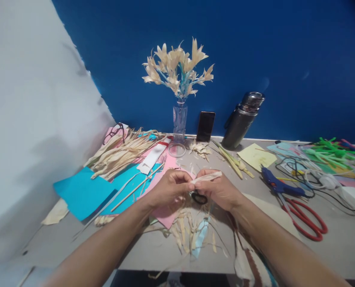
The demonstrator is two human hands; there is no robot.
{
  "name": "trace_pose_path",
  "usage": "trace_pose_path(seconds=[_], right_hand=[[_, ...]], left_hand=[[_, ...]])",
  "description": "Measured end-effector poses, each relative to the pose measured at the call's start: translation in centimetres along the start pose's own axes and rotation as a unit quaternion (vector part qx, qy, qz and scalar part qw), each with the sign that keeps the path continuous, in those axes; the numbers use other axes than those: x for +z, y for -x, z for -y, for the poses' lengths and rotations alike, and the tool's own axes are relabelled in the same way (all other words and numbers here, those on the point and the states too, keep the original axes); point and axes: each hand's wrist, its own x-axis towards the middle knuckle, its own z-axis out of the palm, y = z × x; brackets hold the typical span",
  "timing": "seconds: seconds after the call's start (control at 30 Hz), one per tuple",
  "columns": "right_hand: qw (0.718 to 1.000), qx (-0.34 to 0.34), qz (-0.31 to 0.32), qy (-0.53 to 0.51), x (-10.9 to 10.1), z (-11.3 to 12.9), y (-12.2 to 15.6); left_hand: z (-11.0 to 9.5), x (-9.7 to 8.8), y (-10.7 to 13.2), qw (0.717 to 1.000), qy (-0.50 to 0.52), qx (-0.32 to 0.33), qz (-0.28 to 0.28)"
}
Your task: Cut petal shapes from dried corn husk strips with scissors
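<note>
Over the table (339, 249), left hand (176, 184) and right hand (212, 186) pinch one pale strip (208, 177) between them!
An even, gentle pull should spare it from splitting; the near table edge passes below the forearms, red-handled scissors (324, 227) crowd the right, and loose scraps (183, 231) litter the space beneath.

The upper middle and right of the frame are filled by a dark blue wall (285, 48), on which faint glints of light are reflected. At the left, a white wall (22, 79) is bordered by an uneven paint edge, and soft shadows are cast on it. Below, a grey table (348, 243) is seen.
</note>
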Motion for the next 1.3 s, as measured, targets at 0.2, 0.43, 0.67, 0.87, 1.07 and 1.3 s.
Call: trace_pose_path(seconds=[0.2,0.43,0.67,0.87,1.07,1.3], right_hand=[[0.997,-0.027,0.018,-0.067,-2.1,1.5,-0.5],[0.975,-0.116,0.000,0.188,-3.5,3.7,0.3],[0.940,-0.044,0.089,0.327,-0.7,1.9,0.8],[0.983,-0.009,0.123,0.137,-2.0,2.4,0.9],[0.994,-0.045,0.096,0.014,-3.8,3.0,0.3],[0.990,-0.067,0.029,0.119,-2.5,2.0,0.0]], left_hand=[[0.1,-0.7,0.0,0.996,0.075,-0.037,0.021],[-0.7,-0.5,0.4,0.996,-0.036,-0.061,0.056],[-0.8,0.1,0.7,0.982,-0.158,-0.019,0.105],[-1.7,-0.9,0.9,0.982,-0.061,-0.016,0.177],[-1.6,-1.3,1.1,0.985,0.015,-0.025,0.167],[-1.2,-1.1,0.5,0.992,-0.048,-0.020,0.115]])
